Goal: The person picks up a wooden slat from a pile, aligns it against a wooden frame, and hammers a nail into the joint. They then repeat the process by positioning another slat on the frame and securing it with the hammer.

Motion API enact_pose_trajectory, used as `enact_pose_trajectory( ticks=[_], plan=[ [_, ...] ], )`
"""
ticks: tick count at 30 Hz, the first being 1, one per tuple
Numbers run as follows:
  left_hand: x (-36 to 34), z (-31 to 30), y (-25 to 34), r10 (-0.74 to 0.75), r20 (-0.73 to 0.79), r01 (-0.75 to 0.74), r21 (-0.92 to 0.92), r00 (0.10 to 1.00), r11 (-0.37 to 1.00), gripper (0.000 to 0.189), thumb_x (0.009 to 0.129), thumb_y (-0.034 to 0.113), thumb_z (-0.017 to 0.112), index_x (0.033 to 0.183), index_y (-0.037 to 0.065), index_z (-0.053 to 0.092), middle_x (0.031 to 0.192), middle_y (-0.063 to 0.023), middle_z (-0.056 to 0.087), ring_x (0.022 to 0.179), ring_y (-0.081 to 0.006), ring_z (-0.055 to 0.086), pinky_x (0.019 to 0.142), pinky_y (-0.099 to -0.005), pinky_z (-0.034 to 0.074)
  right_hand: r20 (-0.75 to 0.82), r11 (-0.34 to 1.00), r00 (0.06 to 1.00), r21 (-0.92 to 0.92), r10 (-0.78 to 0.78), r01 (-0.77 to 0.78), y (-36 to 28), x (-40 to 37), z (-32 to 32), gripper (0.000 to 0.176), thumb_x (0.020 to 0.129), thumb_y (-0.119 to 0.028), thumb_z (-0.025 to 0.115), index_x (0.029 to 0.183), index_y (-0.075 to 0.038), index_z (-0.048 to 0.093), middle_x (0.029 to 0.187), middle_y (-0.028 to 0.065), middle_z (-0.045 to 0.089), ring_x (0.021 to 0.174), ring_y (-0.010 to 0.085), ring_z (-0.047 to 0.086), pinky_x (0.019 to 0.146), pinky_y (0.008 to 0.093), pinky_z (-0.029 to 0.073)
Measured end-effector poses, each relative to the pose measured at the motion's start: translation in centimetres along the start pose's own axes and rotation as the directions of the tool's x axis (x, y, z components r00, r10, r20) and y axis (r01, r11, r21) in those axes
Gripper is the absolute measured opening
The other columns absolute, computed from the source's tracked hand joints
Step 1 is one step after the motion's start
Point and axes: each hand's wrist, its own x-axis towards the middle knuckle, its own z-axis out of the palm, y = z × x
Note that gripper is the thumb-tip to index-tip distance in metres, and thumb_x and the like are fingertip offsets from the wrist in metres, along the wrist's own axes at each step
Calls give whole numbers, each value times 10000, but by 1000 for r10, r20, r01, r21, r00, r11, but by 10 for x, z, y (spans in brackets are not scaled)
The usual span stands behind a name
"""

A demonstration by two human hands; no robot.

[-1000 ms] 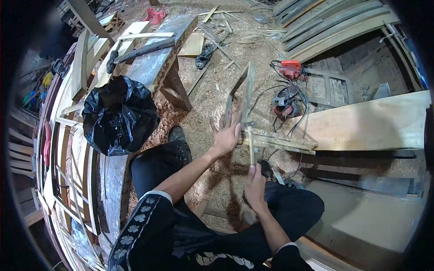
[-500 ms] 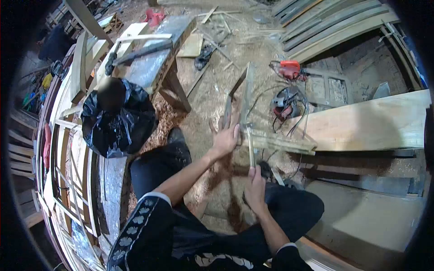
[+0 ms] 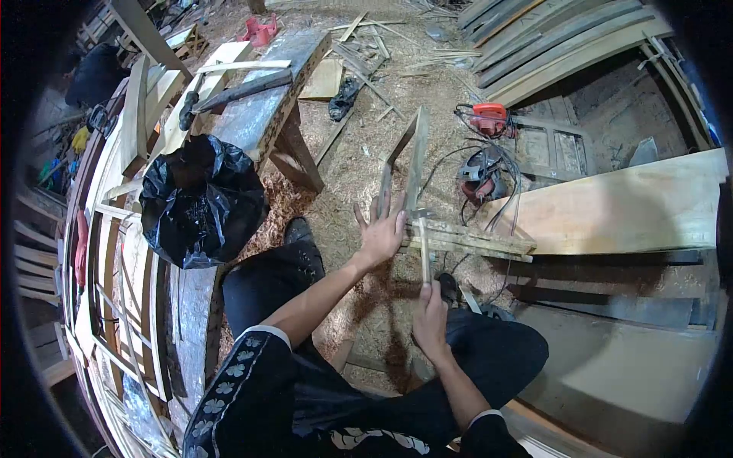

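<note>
My left hand [image 3: 381,230] lies flat with fingers spread against the near corner of a small wooden frame [image 3: 413,160] that rests on the sawdust floor. My right hand [image 3: 430,313] is shut on the wooden handle of a hammer [image 3: 424,248]. The hammer's head sits at the frame's corner joint, just right of my left fingers. The frame's cross strips [image 3: 473,240] run right from that corner. I sit with my legs in dark trousers on either side.
A black plastic bag [image 3: 200,200] lies left of me beside a wooden workbench [image 3: 267,91]. Two power tools, one red [image 3: 489,118] and one dark [image 3: 479,179], lie with tangled cords beyond the frame. A long plank [image 3: 618,206] runs right. Curved window frames [image 3: 114,259] are stacked on the left.
The hammer head and my left hand shift only slightly at the frame's corner between frames. The view wobbles a little; nothing else has moved.
</note>
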Motion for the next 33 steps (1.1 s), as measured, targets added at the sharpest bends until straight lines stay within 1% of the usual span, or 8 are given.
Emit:
enact_pose_trajectory(
  ticks=[2, 5, 12, 13, 17, 21, 24, 33],
  plan=[
    [4, -2, 0, -7, -8, 7, -10, 1000, 1000, 546, 1063, 396, 235, 1592, 269, 186, 1638, -169, 174, 1479, -428, 203, 1136, -708, -80, -187, 985, 969, 26, -163, 170, -2, -1, -2, 308, 1066, -297, 384, 1091, -3, 471, 649, 296, 551, 643, 541, 550, 547, 577, 380],
    [0, 3, -3, 0, 7, 0, -9, 1000, 1000, 548, 1063, 390, 231, 1595, 270, 171, 1643, -165, 156, 1479, -433, 198, 1137, -707, -82, -29, 999, 1000, 45, -5, 6, 2, 2, -1, 308, 1067, -300, 383, 1099, -10, 479, 668, 292, 559, 659, 536, 559, 553, 577, 381],
    [0, 0, -2, -11, 35, 10, 3, 999, 1000, 547, 1066, 396, 220, 1595, 265, 170, 1655, -130, 133, 1492, -400, 179, 1139, -704, -83, -89, 1000, 996, 15, -21, 22, -8, -1, -3, 284, 1072, -291, 370, 1114, -26, 463, 663, 272, 558, 637, 511, 567, 543, 565, 384],
    [0, -1, 0, -13, 32, 13, -7, 999, 1000, 546, 1069, 412, 205, 1596, 272, 170, 1658, -106, 137, 1500, -382, 163, 1141, -698, -84, 47, 994, 997, -84, 68, -64, 0, 5, -1, 278, 1073, -287, 366, 1117, -31, 465, 671, 266, 554, 639, 502, 569, 541, 554, 389],
    [2, 6, -3, -6, -5, 6, 22, 1000, 1000, 548, 1068, 397, 227, 1594, 249, 183, 1654, -101, 153, 1499, -373, 157, 1132, -700, -99, -168, 987, 976, 52, -138, 149, -5, 0, 1, 311, 1075, -307, 358, 1106, -17, 464, 632, 262, 535, 610, 511, 554, 529, 557, 389],
    [-1, 10, -4, 33, -39, -33, -13, 999, 999, 549, 1062, 403, 236, 1589, 253, 210, 1644, -161, 156, 1481, -423, 202, 1134, -715, -68, 12, 996, 1000, -88, 16, -15, 3, 7, 2, 299, 1072, -306, 375, 1098, -20, 455, 638, 276, 547, 632, 532, 557, 527, 579, 376],
    [4, 6, -5, -3, -17, 3, -11, 1000, 1000, 549, 1062, 400, 238, 1590, 253, 204, 1642, -164, 163, 1479, -421, 206, 1133, -717, -65, -119, 994, 987, 0, -109, 110, 3, 3, 1, 308, 1073, -319, 377, 1098, -21, 449, 640, 283, 556, 637, 537, 557, 525, 582, 376],
    [1, 8, -5, 4, -20, -4, 0, 1000, 1000, 552, 1062, 400, 227, 1595, 261, 182, 1639, -171, 168, 1480, -424, 200, 1134, -711, -71, -102, 996, 991, 12, -81, 83, -4, -1, -1, 336, 1076, -327, 340, 1056, -16, 467, 659, 289, 552, 672, 540, 558, 561, 578, 388]
  ],
)
